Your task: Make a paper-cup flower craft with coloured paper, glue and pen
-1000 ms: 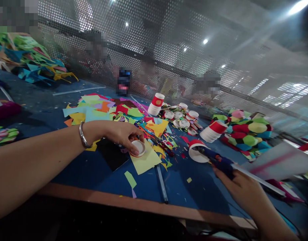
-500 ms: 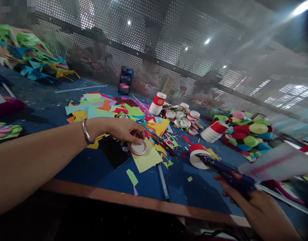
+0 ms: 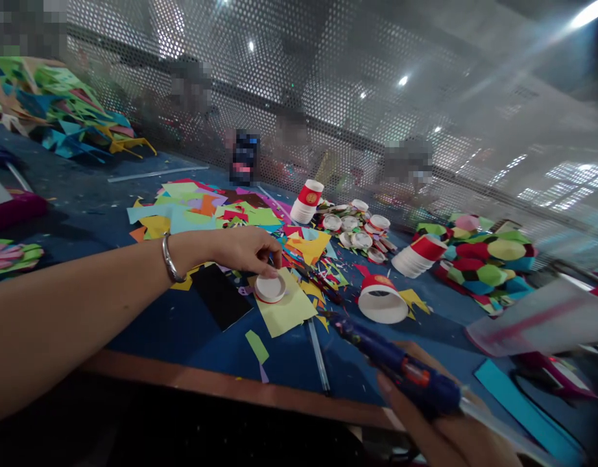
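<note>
Head camera view: a shallow white cup base (image 3: 270, 288) with a red lower edge lies flat on a pale yellow sheet (image 3: 287, 318). The left hand (image 3: 246, 251) is curled over its far rim, thumb touching it; whether the fingers pinch the rim or merely rest there cannot be told. The right hand (image 3: 459, 428) is closed around a dark blue glue gun (image 3: 401, 363), whose nozzle points toward the yellow sheet, apart from the cup base.

Good handling here would probably mean light, even pressure on the base, so that it neither slides nor lifts the paper. The nozzle is best kept clear of the fingertips and angled low, and any glue laid as a thin, unbroken line along the edge.

Black paper (image 3: 222, 296) lies just left of the sheet, and a clear stick (image 3: 318, 357) extends from its near corner toward the table edge (image 3: 231, 386). To the right, a cut red-and-white cup (image 3: 382, 306) rests on its side. Farther back are paper scraps (image 3: 196, 204), a heap of cup bases (image 3: 350, 224) and an upright cup stack (image 3: 307, 202).
</note>
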Demonstrator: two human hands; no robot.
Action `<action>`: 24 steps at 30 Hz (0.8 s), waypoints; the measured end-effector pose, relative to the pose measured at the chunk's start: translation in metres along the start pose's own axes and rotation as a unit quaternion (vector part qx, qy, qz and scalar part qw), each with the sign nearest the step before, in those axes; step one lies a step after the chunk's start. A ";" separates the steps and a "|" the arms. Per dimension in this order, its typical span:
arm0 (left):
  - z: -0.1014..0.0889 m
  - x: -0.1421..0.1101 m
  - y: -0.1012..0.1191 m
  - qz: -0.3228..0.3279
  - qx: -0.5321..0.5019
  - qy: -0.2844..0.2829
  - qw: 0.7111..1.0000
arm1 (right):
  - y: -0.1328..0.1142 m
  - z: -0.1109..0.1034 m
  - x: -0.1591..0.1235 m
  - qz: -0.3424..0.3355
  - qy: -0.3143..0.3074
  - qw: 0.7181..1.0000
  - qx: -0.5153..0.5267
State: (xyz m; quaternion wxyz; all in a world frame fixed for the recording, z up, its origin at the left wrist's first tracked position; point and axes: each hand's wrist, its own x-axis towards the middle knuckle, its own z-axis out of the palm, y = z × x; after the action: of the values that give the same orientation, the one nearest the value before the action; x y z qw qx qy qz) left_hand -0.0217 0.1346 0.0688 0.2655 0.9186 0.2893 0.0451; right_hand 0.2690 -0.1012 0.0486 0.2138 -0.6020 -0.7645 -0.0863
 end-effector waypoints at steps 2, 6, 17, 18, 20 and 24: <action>0.001 0.001 -0.001 0.004 0.002 0.009 1.000 | -0.022 0.002 0.015 -0.040 -0.013 0.999 0.033; 0.003 0.003 -0.005 0.009 0.006 0.015 1.000 | -0.046 0.007 0.032 -0.097 -0.067 0.991 0.069; 0.006 0.004 -0.007 0.026 -0.007 0.009 1.000 | -0.063 0.027 0.050 -0.131 -0.078 0.985 0.082; 0.006 0.004 -0.007 0.025 -0.007 0.009 1.000 | -0.063 0.029 0.051 -0.134 -0.077 0.985 0.078; 0.006 0.004 -0.007 0.028 -0.005 0.010 1.000 | -0.064 0.033 0.052 -0.139 -0.072 0.985 0.066; 0.006 0.005 -0.008 0.041 -0.003 0.009 0.999 | -0.065 0.035 0.056 -0.147 -0.074 0.985 0.046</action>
State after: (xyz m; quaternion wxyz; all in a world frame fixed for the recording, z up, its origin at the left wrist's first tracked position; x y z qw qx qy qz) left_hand -0.0206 0.1399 0.0598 0.2641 0.9283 0.2537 0.0650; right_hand 0.1883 -0.0554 0.0498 0.1687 -0.4771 -0.8617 -0.0371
